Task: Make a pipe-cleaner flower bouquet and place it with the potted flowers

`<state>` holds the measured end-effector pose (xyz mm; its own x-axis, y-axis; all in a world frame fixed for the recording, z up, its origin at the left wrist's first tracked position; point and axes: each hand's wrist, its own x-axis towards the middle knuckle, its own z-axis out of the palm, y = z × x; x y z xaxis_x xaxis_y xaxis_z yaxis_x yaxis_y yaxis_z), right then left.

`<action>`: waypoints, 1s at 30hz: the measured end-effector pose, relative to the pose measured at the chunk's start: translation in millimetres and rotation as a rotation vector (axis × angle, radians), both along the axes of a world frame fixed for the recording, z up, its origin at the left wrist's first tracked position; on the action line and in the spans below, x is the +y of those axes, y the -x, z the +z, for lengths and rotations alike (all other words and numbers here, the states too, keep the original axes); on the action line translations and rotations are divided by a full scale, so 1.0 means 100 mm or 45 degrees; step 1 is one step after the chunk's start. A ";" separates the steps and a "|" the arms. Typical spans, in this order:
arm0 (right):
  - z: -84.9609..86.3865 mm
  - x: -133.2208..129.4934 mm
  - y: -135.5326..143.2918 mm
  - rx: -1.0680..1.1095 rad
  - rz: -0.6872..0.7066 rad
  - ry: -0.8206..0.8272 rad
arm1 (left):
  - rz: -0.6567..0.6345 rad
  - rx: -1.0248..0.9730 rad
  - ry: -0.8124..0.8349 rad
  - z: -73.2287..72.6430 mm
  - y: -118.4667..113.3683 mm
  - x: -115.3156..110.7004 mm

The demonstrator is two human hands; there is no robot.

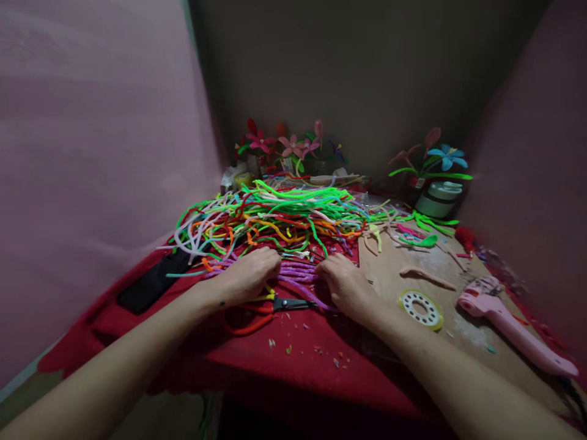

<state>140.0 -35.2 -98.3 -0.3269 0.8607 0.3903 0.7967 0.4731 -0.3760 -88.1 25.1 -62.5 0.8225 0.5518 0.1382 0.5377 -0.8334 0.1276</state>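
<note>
A row of purple pipe cleaners lies crosswise on the red cloth, spanning the space between my hands. My left hand has its fingers curled down on the left part of them. Over the right ends, my right hand is closed in the same way; its fingertips are partly hidden. Just below the purple strands lies a pair of scissors with red and yellow handles, blades pointing right. Behind my hands rises a large tangled heap of green, red, white and orange pipe cleaners.
A black phone rests at left. On the cardboard at right are a roll of tape and a pink glue gun. Pipe-cleaner flowers stand at the back, with a blue flower at right. Small scraps lie in front.
</note>
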 end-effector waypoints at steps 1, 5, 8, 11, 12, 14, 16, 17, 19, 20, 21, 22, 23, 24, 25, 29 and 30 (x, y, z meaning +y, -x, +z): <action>0.01 0.00 0.00 0.006 0.007 0.007 | 0.029 -0.028 -0.001 0.03 0.01 0.01; 0.06 -0.01 0.00 0.232 0.007 -0.012 | 0.155 -0.232 0.026 0.26 0.06 0.08; 0.13 0.00 -0.01 0.830 -0.031 0.137 | 0.262 -0.561 0.077 0.46 0.00 0.14; 0.20 0.01 -0.01 1.453 0.008 0.496 | 0.358 -0.915 0.076 0.56 -0.16 0.19; 0.22 0.01 0.00 1.579 0.040 0.578 | 0.362 -0.970 0.077 0.56 -0.23 0.18; 0.24 0.01 0.02 1.732 0.115 0.641 | 0.293 -0.945 0.080 0.51 -0.40 0.15; 0.26 0.00 0.04 1.841 0.189 0.633 | 0.183 -0.844 0.046 0.43 -0.58 0.07; 0.26 0.00 0.05 1.885 0.215 0.626 | 0.122 -0.789 0.014 0.39 -0.67 0.02; 0.27 0.01 0.04 1.953 0.218 0.593 | 0.016 -0.701 -0.009 0.32 -0.81 -0.06; 0.27 0.02 0.03 1.983 0.190 0.553 | -0.014 -0.663 -0.020 0.29 -0.86 -0.08; 0.27 0.04 0.01 2.011 0.146 0.506 | -0.030 -0.639 -0.015 0.28 -0.89 -0.10; 0.27 0.06 -0.02 2.044 0.092 0.458 | -0.028 -0.626 -0.002 0.28 -0.91 -0.09; 0.27 0.08 -0.04 2.080 0.046 0.419 | -0.016 -0.624 0.023 0.29 -0.91 -0.07; 0.27 0.11 -0.07 2.122 0.014 0.396 | 0.003 -0.633 0.066 0.30 -0.89 -0.04; 0.27 0.13 -0.10 2.168 0.003 0.391 | 0.033 -0.652 0.123 0.31 -0.86 -0.01; 0.28 0.20 -0.17 2.307 0.043 0.437 | 0.244 -0.858 0.512 0.36 -0.69 0.16; 0.27 0.21 -0.18 2.321 0.049 0.453 | 0.305 -0.922 0.609 0.37 -0.65 0.19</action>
<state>158.4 -14.3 -70.9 0.2181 0.9739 0.0635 -0.6635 0.1957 -0.7222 -23.5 43.7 -25.4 0.4788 0.8288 0.2896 0.3434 -0.4804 0.8070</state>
